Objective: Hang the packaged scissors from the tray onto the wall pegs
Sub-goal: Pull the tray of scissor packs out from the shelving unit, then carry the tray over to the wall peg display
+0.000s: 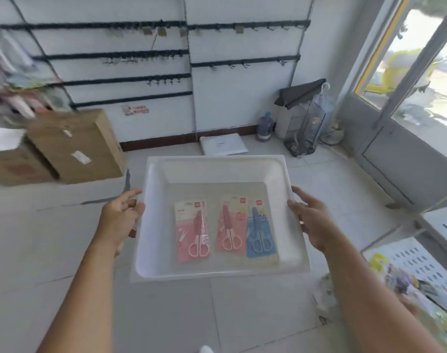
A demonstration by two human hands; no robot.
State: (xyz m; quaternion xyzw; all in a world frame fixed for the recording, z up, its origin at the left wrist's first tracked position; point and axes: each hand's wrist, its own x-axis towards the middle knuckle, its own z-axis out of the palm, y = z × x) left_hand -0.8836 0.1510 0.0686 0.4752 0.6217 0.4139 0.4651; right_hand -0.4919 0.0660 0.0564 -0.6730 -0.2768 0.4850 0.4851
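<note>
A white plastic tray (217, 166) is held above the tiled floor. My left hand (120, 217) grips its left rim and my right hand (312, 220) grips its right rim. Three scissors packages lie flat in it: a pink one (191, 231) on the left, a second pink one (230, 225) in the middle, and a blue one (260, 230) on the right, slightly overlapping the middle one. On the white wall ahead run black rails with pegs (120, 56); a second set of rails with pegs (245, 62) is on the right panel.
Cardboard boxes (77, 146) stand at the left by the wall. A white flat package (223, 146), a water bottle (264, 127) and a clear stand (306, 123) sit at the wall's base. A glass door (408, 85) is on the right, and a white perforated shelf (420, 263) stands at the lower right.
</note>
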